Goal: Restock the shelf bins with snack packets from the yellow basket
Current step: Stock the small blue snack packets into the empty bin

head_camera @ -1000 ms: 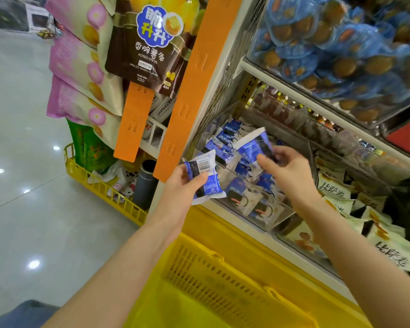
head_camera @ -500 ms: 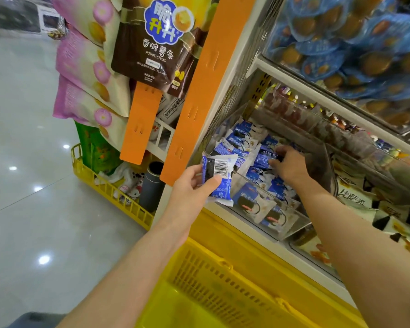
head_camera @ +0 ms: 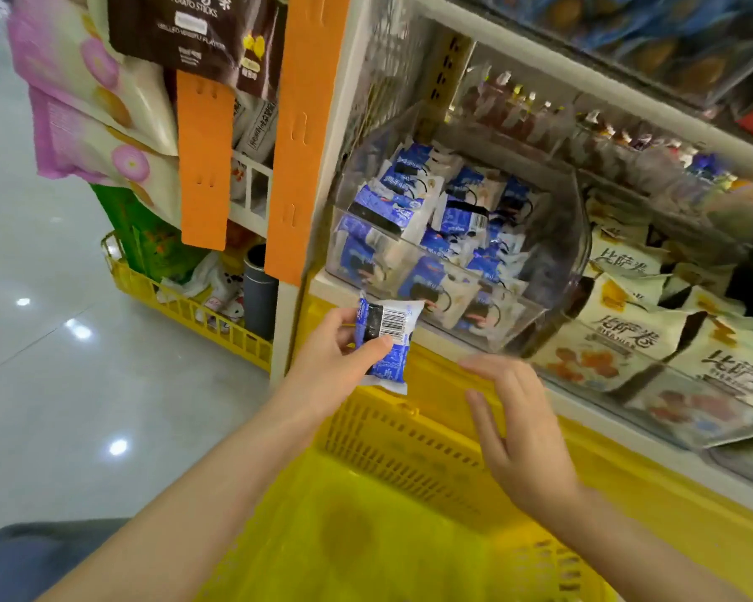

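While the left hand (head_camera: pixel 331 362) pinches a blue snack packet (head_camera: pixel 385 336) upright between thumb and fingers, the clear bin (head_camera: pixel 577 254) lies just beyond it, far and right; the right hand (head_camera: pixel 518 432), fingers spread and empty, hovers over the yellow basket (head_camera: pixel 392 449) nearby.

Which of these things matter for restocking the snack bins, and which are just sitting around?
For the job: held blue packet, yellow basket, clear bin.
Lying about: orange strips, pink bags, brown bag, grey tube.

Bare left hand (head_camera: pixel 335 362) and forearm, bare right hand (head_camera: pixel 522 432) and forearm, grey-blue garment cloth (head_camera: pixel 40 558) at lower left.
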Action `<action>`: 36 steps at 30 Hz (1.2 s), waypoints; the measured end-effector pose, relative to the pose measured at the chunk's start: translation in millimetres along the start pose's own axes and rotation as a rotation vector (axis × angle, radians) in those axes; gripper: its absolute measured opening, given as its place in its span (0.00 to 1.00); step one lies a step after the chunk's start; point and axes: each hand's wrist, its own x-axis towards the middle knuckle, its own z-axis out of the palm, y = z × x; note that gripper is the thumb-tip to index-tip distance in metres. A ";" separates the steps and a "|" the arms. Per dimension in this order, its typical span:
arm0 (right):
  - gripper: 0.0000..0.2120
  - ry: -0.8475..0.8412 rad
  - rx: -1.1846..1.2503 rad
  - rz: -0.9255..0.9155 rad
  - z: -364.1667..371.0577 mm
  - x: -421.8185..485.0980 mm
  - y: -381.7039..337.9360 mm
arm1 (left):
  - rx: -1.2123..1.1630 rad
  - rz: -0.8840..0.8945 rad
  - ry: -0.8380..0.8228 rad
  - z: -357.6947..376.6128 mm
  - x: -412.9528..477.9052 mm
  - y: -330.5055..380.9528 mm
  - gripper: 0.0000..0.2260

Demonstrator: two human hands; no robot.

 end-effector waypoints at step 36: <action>0.13 -0.187 0.463 0.754 15.8 -56.3 46.1 | 0.126 -0.031 0.020 40.9 0.6 -38.9 0.13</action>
